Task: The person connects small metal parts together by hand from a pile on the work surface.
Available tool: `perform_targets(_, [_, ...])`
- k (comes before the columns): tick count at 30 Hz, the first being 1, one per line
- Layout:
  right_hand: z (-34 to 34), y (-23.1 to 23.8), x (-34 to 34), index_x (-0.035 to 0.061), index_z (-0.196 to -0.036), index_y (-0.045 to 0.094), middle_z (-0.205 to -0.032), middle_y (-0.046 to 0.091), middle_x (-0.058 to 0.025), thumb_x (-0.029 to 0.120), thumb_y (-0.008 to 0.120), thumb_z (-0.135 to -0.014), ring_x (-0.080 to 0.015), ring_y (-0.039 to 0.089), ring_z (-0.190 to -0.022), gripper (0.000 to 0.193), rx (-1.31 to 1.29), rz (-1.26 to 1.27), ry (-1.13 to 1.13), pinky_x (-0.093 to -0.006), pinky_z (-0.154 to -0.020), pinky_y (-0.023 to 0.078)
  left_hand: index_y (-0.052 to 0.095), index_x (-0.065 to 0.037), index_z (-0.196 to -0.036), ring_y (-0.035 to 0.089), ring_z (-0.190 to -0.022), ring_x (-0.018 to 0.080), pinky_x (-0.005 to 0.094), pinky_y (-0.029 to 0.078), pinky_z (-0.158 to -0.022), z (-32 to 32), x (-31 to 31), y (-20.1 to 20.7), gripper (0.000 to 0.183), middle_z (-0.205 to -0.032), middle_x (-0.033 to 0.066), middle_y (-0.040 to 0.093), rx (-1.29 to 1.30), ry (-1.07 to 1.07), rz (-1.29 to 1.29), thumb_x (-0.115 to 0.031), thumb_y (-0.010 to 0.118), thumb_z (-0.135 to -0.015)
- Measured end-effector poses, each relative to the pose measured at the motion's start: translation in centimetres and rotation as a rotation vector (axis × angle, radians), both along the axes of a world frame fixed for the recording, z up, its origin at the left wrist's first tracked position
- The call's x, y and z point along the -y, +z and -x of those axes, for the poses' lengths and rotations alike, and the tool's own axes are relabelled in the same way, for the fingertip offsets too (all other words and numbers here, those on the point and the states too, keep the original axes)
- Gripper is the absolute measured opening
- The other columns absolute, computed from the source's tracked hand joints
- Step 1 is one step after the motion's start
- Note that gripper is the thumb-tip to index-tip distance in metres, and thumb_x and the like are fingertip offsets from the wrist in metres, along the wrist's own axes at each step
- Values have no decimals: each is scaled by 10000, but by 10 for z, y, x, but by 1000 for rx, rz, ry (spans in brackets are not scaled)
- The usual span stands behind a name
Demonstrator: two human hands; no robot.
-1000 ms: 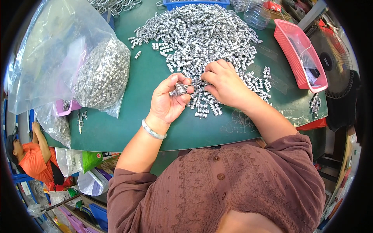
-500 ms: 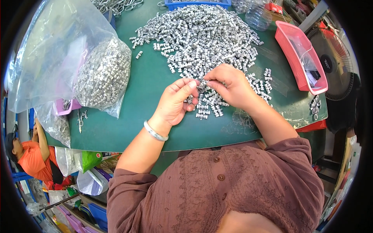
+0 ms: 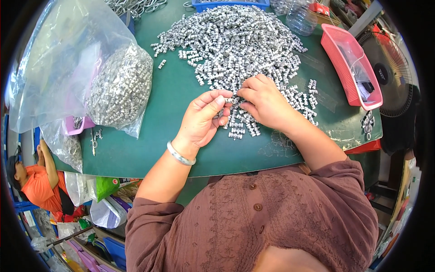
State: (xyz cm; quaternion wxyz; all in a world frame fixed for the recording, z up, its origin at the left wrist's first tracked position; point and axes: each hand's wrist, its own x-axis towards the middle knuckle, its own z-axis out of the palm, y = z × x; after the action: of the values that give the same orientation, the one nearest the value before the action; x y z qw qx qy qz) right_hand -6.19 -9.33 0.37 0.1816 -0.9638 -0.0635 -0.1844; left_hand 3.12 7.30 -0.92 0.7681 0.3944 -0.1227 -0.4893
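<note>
A person in a brown, button-front blouse point(image 3: 253, 217) works at a dark green tabletop point(image 3: 158, 131). The left hand point(image 3: 202, 114), with a pale, marbled bangle point(image 3: 179, 154) on its wrist, is turned partly palm up; its thumb and forefinger pinch a small, silver-coloured metal piece point(image 3: 229, 100). That piece sits between the two hands, over the near edge of a large, spreading heap of similar silver pieces point(image 3: 240, 45). The right hand point(image 3: 264, 100) is just beside it, palm down, fingers curled in; whether they grip anything cannot be told. To the left stands a big, clear plastic bag point(image 3: 45, 77) partly filled with silver pieces. To the right is a long, pink plastic basket point(image 3: 336, 61), near a round, dark fan point(image 3: 385, 75).
</note>
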Motion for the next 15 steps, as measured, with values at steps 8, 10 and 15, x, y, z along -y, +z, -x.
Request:
perform_targets(8, [0,-2,0,84,-714,604,-816,498,-37,164,618,-686,-218,453,-839,86,-46,107,-26,-346,-745,351,552,26,-1021,495,-692,119,203,412,-557,-1,0,0,234,-832,64,544,-18,-6,47,-137,499,-862])
perform_targets(10, [0,-1,0,84,-696,603,-810,496,-36,167,624,-679,-217,453,-838,87,-46,105,-27,-349,-746,348,551,27,-1024,495,-693,118,202,414,-558,-1,0,-1,234,-829,63,543,-24,7,40,-133,498,-862])
perform_targets(15, [-2,-1,0,70,-744,591,-809,501,-33,117,633,-671,-216,460,-822,97,-78,91,-4,-333,-729,345,549,30,-1028,497,-695,115,201,420,-565,-2,0,-2,235,-822,62,542,-48,31,31,-125,500,-860])
